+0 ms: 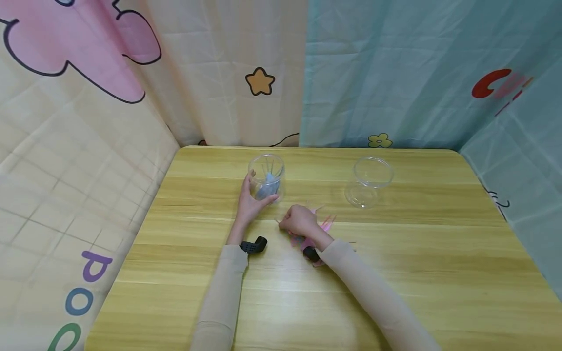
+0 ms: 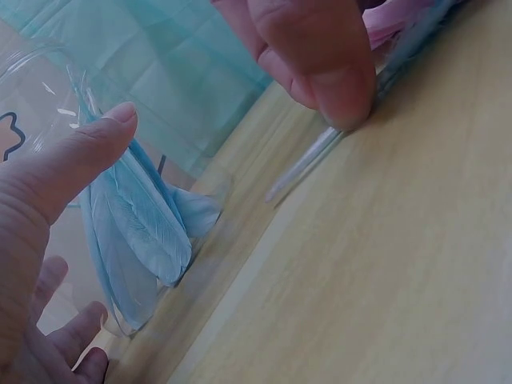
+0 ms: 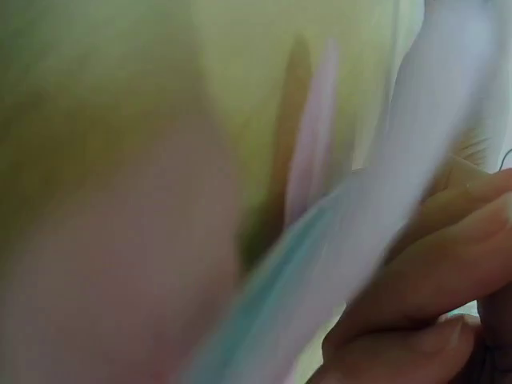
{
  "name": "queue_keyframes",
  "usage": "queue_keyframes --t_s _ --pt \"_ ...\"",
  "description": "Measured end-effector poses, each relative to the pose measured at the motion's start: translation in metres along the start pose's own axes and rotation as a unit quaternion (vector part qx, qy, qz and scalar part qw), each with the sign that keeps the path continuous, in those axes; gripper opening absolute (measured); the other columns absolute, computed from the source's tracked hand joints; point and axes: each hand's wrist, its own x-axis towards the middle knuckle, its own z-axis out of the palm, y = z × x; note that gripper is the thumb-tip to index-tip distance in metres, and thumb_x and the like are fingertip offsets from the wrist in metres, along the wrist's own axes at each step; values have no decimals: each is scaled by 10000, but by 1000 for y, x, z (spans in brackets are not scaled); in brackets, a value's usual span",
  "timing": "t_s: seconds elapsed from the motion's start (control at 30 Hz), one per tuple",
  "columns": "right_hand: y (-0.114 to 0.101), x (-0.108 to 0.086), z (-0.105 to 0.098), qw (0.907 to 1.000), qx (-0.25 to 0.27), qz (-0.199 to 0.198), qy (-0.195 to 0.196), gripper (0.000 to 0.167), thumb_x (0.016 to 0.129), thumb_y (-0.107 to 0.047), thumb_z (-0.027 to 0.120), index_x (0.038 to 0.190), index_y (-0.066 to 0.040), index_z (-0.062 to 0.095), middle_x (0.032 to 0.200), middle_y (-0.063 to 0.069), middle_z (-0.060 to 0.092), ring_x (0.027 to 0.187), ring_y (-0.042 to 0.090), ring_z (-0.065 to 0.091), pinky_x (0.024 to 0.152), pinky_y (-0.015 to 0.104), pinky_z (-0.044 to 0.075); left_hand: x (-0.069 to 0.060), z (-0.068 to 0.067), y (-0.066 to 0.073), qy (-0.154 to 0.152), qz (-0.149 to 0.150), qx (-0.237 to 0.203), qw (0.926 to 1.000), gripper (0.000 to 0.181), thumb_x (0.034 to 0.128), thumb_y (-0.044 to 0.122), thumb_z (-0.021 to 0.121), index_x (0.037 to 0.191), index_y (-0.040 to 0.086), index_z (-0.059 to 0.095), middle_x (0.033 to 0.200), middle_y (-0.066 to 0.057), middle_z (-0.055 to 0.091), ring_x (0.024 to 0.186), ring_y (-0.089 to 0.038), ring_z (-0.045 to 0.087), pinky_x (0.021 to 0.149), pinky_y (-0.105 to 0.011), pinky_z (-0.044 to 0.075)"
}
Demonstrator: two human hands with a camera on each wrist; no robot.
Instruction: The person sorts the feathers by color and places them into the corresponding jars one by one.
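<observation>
A person in pale sleeves sits both hands to work over a wood-grain bench, the left hand holding a clear cup that stands upright near the far edge with blue feathers inside. The left grip curves widely around the cup's wall, thumb on the near side and fingers on the left. Just nearer and to the right, the right hand has its grip closed in a tight pinch on a bluish feather, whose pale quill pokes out past the fingertips toward the cup in the left wrist view. Pink feathers lie on the bench beneath and around the right hand and wrist. A second clear cup stands well apart to the right, before a blue-green curtain, while a star marks the beige curtain beside it
</observation>
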Motion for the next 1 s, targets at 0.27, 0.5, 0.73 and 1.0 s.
queue_keyframes --t_s 0.27,0.5,0.73,1.0 --pt "-7 0 2 9996 -206 -179 -102 306 795 -245 676 528 -113 608 418 -38 519 372 109 499 378 221 312 0 -1 0 37 13 49 10000 1059 683 378 853 1511 251 206 1514 59 277 1363 -250 253 1067 -442 268" --pt "-4 1 -4 9986 233 -184 -449 359 817 -269 661 507 -126 548 421 -46 483 368 84 402 367 205 296 0 0 -1 -3 74 35 10000 1067 684 393 849 1515 211 204 1517 42 277 1367 -243 245 1067 -455 261" --pt "-3 1 -18 9847 1578 -344 -654 222 875 -236 591 770 -42 618 510 15 485 429 133 465 413 252 379 1 -1 -1 22 54 23 10000 1053 685 399 847 1510 254 208 1515 55 280 1363 -235 253 1068 -434 266" --pt "-8 4 -36 9427 3172 -1022 177 167 937 -145 523 1026 -6 547 502 -17 377 408 116 357 396 243 325 1 0 -1 -30 -15 75 10000 1086 673 423 848 1517 220 196 1524 40 265 1367 -267 243 1066 -478 253"
